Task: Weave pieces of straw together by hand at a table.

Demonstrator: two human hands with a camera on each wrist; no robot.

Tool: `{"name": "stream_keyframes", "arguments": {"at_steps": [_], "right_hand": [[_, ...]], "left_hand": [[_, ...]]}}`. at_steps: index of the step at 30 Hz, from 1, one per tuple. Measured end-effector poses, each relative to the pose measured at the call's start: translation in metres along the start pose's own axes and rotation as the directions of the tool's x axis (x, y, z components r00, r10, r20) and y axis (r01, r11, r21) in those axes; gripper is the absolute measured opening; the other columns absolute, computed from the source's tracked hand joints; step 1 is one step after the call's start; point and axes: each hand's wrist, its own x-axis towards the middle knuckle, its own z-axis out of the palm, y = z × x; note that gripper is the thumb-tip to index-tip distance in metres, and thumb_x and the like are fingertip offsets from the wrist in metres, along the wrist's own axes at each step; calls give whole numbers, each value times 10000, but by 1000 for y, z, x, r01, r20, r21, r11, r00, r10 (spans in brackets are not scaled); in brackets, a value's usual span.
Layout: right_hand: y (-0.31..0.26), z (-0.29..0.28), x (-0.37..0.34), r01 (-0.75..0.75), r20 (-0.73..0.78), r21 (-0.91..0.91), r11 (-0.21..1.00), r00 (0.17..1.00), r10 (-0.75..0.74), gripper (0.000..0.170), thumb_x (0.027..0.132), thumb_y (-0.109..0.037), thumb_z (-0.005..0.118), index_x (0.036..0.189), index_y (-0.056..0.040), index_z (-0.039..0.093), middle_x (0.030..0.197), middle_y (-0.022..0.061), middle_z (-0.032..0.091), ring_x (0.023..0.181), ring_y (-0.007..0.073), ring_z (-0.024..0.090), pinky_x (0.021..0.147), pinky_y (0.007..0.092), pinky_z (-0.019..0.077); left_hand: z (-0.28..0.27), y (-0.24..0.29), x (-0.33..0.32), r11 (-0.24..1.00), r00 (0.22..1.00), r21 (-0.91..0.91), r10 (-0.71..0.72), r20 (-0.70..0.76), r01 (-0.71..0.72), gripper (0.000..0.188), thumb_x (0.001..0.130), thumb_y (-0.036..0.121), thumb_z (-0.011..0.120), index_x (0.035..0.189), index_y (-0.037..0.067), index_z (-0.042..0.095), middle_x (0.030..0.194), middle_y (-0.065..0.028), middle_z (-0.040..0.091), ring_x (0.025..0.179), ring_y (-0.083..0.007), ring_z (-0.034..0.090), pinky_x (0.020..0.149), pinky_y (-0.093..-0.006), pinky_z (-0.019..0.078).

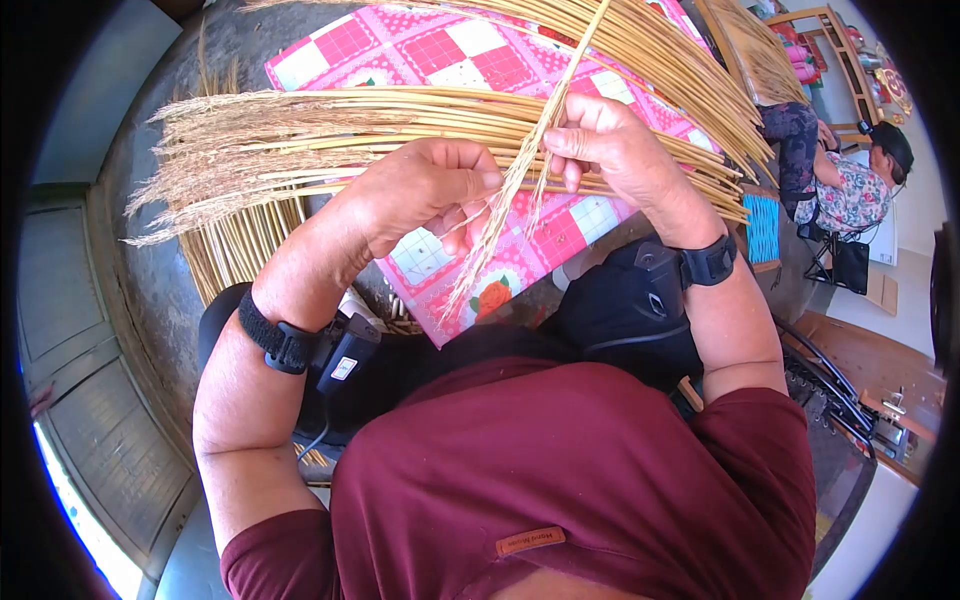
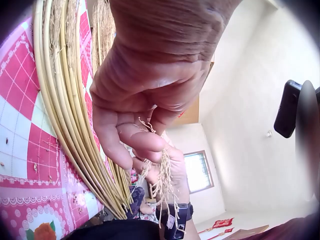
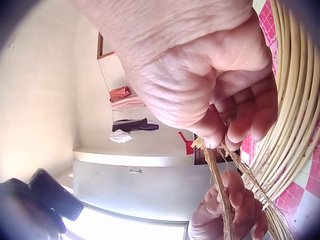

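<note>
A dried broomcorn stalk (image 1: 536, 135) slants between the two hands in the head view, its stripped tassel (image 1: 482, 255) pointing down over the tablecloth. My left hand (image 1: 430, 190) holds the tassel with thumb and curled fingers; in the left wrist view, thin sprigs (image 2: 165, 182) hang beyond those fingers. With thumb and forefinger my right hand (image 1: 612, 150) pinches a side strand (image 3: 240, 162) close to the stalk. Behind it in the right wrist view, the left hand (image 3: 227, 207) shows with fingers bent near the stalk (image 3: 218, 175).
A broomcorn bundle (image 1: 400, 125) lies across the pink checked tablecloth (image 1: 540, 245), tassels to the left. Another bundle (image 1: 650, 55) lies beyond it. More stalks (image 1: 245, 245) are low at the left. A seated person (image 1: 850, 190) in a cap works at the far right.
</note>
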Motion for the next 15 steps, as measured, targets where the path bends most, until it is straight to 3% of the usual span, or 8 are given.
{"name": "stream_keyframes", "arguments": {"at_steps": [4,10,13,15], "right_hand": [[1,-2,0,40,-15,0,999,999,-39,180,906,-203,577,897,-26,607,692,11,579,545,64,530,510,193,446],[-1,-7,-1,49,-10,8,999,999,-49,181,900,-205,586,887,-26,611,692,13,578,547,68,530,513,196,446],[0,-11,-1,55,12,-3,998,998,-55,188,903,-210,583,911,-24,606,734,23,591,593,74,549,540,199,461],[-5,-7,-3,73,-44,130,989,997,-68,191,905,-213,581,931,-26,601,771,32,598,638,79,565,562,204,474]], "left_hand": [[3,-4,1,993,995,88,72,62,-77,130,863,140,636,858,32,564,628,5,560,505,-72,522,469,-191,385],[-2,-4,3,990,981,132,13,192,-39,109,831,87,656,861,18,577,606,11,550,514,-53,510,477,-182,379],[-2,-1,2,992,985,126,-24,171,2,92,837,78,646,857,5,592,610,8,556,506,-53,508,470,-181,378],[-3,-1,3,989,982,147,-55,181,29,85,842,78,639,856,2,604,611,8,560,506,-53,514,469,-181,382]]}}
